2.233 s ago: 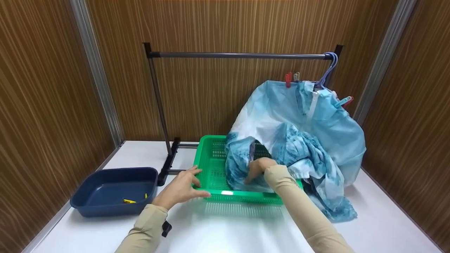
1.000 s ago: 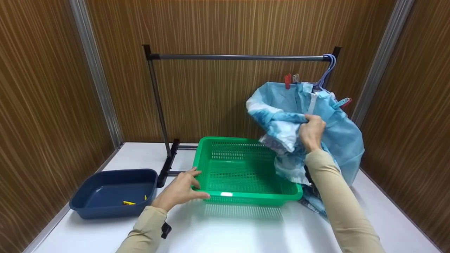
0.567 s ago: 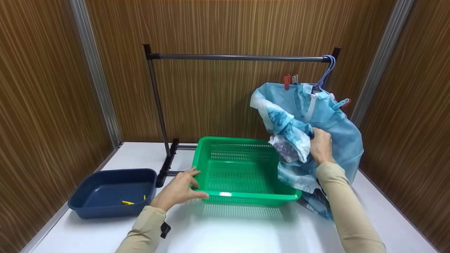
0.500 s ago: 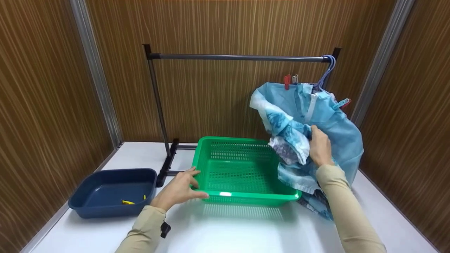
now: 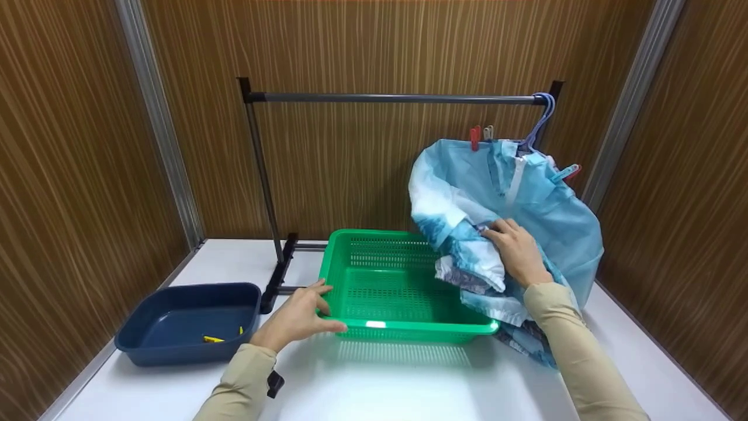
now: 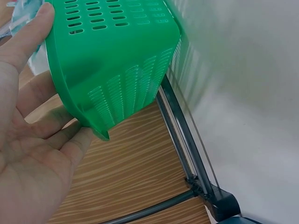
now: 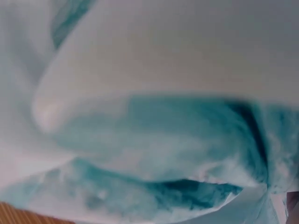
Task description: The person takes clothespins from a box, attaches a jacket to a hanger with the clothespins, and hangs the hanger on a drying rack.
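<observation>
A light-blue and white jacket (image 5: 549, 210) with a white zip hangs at the right end of the rack. My right hand (image 5: 517, 251) holds its bunched lower part, fingers over the folded cloth; the thumb is hidden. A gathered cuff with greyish-purple lining (image 5: 461, 278) hangs over the right side of the green basket (image 5: 409, 327). Blue and white cloth (image 7: 154, 140) fills the right wrist view. My left hand (image 5: 298, 313) touches the basket's near left corner with spread, fairly straight fingers. In the left wrist view the thumb (image 6: 39, 21) and fingertips meet the basket rim.
A dark metal rack (image 5: 380, 97) stands behind the basket. Purple hangers (image 5: 546, 114) hook on its right end, with red (image 5: 475, 137) and light-blue (image 5: 565, 173) clothespins at the jacket's shoulders. A navy tub (image 5: 187, 351) with yellow pieces (image 5: 213, 339) sits left. Wood-grain walls surround the table.
My right hand has lifted the jacket's bunched cloth out of the basket and to the right, then shifted slightly left and down, its fingers looser. My left hand has stayed at the basket corner.
</observation>
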Demonstrator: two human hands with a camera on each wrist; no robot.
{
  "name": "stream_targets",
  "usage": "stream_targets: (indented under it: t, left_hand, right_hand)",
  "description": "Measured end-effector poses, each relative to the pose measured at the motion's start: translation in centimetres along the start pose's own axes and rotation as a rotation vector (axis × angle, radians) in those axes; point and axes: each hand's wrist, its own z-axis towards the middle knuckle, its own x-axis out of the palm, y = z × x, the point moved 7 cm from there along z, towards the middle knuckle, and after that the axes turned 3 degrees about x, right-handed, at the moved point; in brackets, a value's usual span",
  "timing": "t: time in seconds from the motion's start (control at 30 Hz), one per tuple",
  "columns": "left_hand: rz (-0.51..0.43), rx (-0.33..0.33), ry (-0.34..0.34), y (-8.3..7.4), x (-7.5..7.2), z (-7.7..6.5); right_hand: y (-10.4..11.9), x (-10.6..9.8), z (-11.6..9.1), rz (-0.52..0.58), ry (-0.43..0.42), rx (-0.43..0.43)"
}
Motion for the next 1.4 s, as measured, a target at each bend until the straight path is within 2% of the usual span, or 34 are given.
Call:
stream_targets:
  t: [0.17, 0.37, 0.47, 0.6, 0.73, 0.87, 0.97, 1.1, 1.2, 1.4]
  left_hand:
    - [0.001, 0.007, -0.004, -0.1, 0.0, 0.0]
    - [0.003, 0.008, -0.002, 0.0, 0.0, 0.0]
    - [0.005, 0.006, 0.0, 0.0, 0.1, 0.0]
    - [0.004, 0.006, -0.003, 0.0, 0.0, 0.0]
    - [-0.002, -0.005, -0.002, 0.1, 0.1, 0.0]
    - [-0.013, -0.022, 0.001, 0.2, 0.1, 0.0]
    - [-0.009, 0.006, -0.009, 0.2, 0.1, 0.0]
    - [0.005, 0.046, -0.025, 0.1, 0.1, 0.0]
    - [0.006, 0.035, -0.024, 0.1, 0.0, 0.1]
    - [0.008, 0.013, -0.01, 0.2, -0.1, -0.1]
  right_hand:
    - [0.2, 0.2, -0.4, 0.015, 0.005, 0.024]
    - [1.0, 0.3, -1.3, 0.003, -0.02, -0.1]
    - [1.1, 0.4, -1.7, 0.025, 0.007, -0.115]
    - [0.7, 0.7, -1.9, 0.102, 0.115, -0.007]
    - [0.9, 1.1, -2.2, 0.103, 0.234, 0.088]
    - [1.7, 1.8, -2.5, 0.038, 0.322, 0.114]
    - [2.2, 2.2, -2.9, 0.008, 0.359, 0.129]
    - [2.4, 2.4, -3.0, -0.003, 0.358, 0.188]
    - [2.3, 2.4, -3.0, -0.005, 0.332, 0.246]
    - [2.3, 2.1, -3.0, 0.068, 0.187, 0.266]
